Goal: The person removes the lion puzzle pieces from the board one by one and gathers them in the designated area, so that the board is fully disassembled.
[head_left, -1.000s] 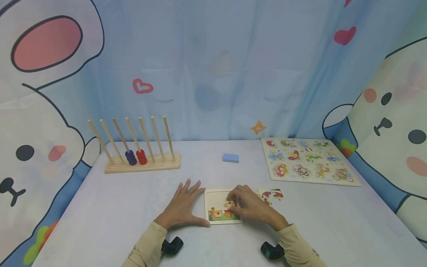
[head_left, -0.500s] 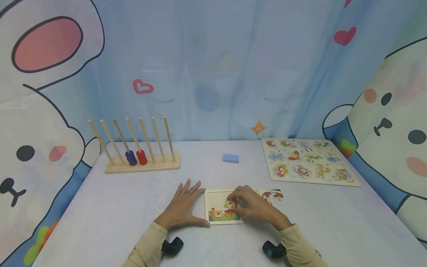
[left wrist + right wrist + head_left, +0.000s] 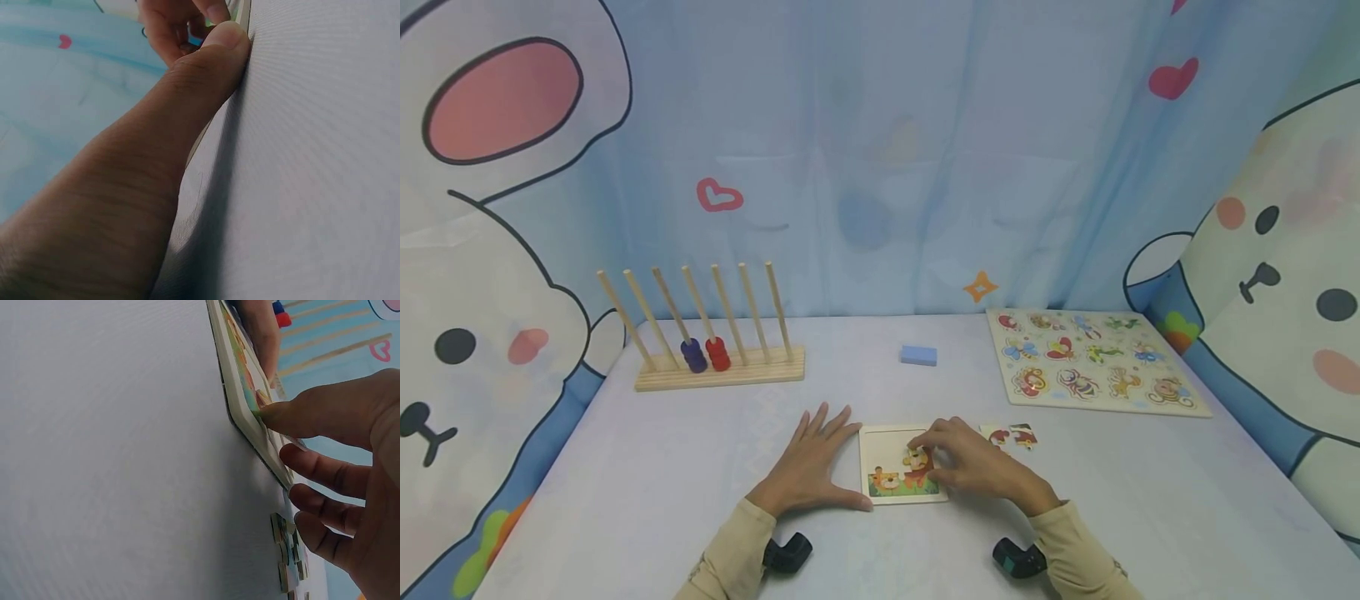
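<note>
A small wooden puzzle tray (image 3: pixel 878 448) lies flat on the table, with animal picture pieces (image 3: pixel 886 482) along its lower part. My left hand (image 3: pixel 816 467) rests spread at the tray's left side, its thumb touching the lower left corner. Over the tray's right half, my right hand (image 3: pixel 977 465) has its index finger and thumb curled at a puzzle piece (image 3: pixel 916 459) with an animal's head and a red body. In the right wrist view the thumb (image 3: pixel 284 419) presses down at the tray's inner edge; the index fingertip is mostly hidden there.
Loose puzzle pieces (image 3: pixel 1022 436) lie right of the tray, partly behind my right hand. A wooden peg stand (image 3: pixel 722 377) with blue and red beads stands back left. A blue block (image 3: pixel 919 356) lies at the back. An insect picture board (image 3: pixel 1093 362) lies back right.
My right hand has shifted slightly right, and its thumb has slid right across the piece, uncovering more of the red body. The left hand stays put.
</note>
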`<state>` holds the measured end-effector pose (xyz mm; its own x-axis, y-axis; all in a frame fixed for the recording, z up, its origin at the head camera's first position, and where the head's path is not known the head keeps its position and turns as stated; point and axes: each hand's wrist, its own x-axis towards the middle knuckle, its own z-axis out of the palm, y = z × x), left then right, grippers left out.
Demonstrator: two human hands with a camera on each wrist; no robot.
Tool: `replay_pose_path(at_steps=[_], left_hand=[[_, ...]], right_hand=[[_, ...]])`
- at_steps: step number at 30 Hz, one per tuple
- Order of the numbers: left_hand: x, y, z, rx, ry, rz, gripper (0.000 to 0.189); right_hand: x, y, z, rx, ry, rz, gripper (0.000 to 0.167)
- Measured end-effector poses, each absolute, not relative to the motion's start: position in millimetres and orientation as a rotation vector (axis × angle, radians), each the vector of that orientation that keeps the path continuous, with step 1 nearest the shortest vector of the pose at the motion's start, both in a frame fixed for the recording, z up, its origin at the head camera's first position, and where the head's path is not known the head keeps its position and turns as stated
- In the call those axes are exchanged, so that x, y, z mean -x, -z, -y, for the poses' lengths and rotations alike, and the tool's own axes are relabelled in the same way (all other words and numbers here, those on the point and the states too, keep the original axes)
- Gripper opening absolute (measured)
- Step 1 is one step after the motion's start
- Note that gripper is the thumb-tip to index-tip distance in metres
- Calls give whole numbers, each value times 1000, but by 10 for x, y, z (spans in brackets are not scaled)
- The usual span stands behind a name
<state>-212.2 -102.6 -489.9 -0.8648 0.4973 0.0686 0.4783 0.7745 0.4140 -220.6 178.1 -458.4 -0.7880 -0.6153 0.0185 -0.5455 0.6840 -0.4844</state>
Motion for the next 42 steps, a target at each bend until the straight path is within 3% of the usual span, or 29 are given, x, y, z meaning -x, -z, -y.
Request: replay_pose_path(at_steps=[15,42], left_hand=[[2114,4896,1027,-787,-677,-2913,109],[2136,4935,1037,-812,-657,-2930,109]], right_hand=[[2236,4580,-1805,995,766,-2792,33],[2212,4550,-1987,818,1098,-2590,33]])
